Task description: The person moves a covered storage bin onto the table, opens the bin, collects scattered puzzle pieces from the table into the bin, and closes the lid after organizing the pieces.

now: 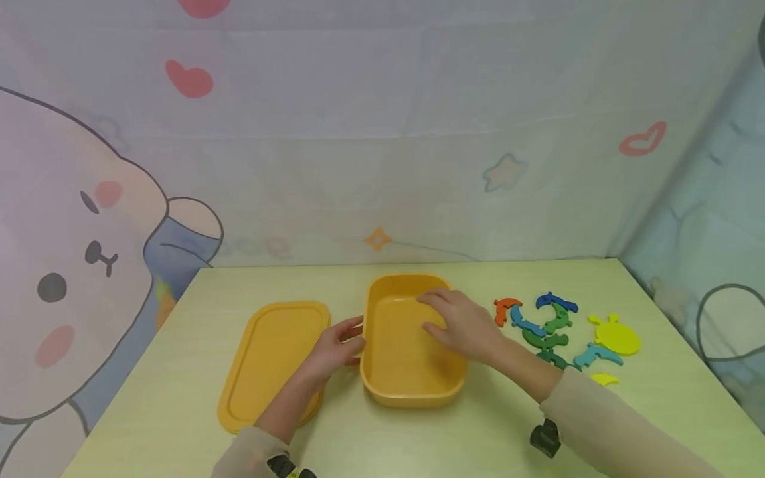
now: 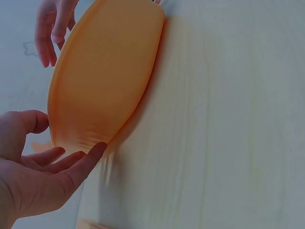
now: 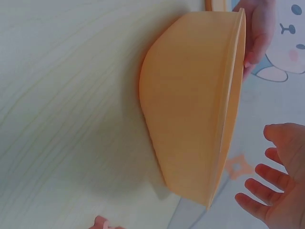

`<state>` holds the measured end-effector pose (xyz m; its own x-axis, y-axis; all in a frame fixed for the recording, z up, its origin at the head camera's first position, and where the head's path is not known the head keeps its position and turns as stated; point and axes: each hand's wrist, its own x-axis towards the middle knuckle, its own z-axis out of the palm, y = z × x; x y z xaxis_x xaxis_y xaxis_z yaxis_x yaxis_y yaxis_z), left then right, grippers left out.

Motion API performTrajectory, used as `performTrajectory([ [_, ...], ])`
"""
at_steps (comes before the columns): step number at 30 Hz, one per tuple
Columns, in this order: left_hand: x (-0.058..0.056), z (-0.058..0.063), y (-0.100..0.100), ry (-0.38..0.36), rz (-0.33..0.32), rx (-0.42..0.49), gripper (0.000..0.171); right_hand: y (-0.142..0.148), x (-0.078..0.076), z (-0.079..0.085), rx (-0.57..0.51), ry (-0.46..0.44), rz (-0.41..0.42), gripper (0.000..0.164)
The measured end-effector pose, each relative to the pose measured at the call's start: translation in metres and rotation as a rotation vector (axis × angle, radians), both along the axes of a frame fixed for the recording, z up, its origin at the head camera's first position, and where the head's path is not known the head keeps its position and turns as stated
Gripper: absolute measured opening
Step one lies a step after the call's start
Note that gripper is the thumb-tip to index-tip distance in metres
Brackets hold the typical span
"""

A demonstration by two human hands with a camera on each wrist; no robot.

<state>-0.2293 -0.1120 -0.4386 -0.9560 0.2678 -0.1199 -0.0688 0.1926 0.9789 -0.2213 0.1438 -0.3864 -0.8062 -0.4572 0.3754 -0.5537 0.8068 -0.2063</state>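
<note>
A deep yellow-orange plastic box (image 1: 397, 352) stands upright on the table in the head view, its inside bare. At its left side is my left hand (image 1: 336, 345), fingers spread loosely; in the left wrist view its fingertips (image 2: 99, 147) are right at the outer wall of the box (image 2: 107, 71), thumb at the rim. My right hand (image 1: 469, 325) hovers over the right rim with its fingers apart and nothing between them. The right wrist view shows this hand (image 3: 281, 181) raised beyond the rim of the box (image 3: 186, 100).
Left of the box a matching flat lid (image 1: 271, 365) lies on the table (image 1: 418, 441), partly behind my left forearm. Several flat animal-like pieces in red, blue and green (image 1: 545, 341) lie to the right, with a yellow one (image 1: 618, 337) farther out. A printed curtain (image 1: 358, 166) hangs behind.
</note>
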Motion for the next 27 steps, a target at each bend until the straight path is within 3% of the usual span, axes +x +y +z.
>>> performTrajectory([
  [6, 0.002, 0.001, 0.001, -0.019, -0.036, 0.013, 0.048, 0.014, 0.0, 0.0, 0.003, -0.046, -0.052, 0.045],
  [17, 0.002, 0.0, 0.002, -0.036, -0.029, 0.031, 0.047, 0.044, 0.004, -0.002, -0.036, -0.046, -0.095, 0.047],
  [27, 0.003, 0.0, 0.001, -0.04, -0.036, 0.031, 0.047, 0.064, 0.011, -0.021, 0.009, -0.131, -0.142, 0.047],
])
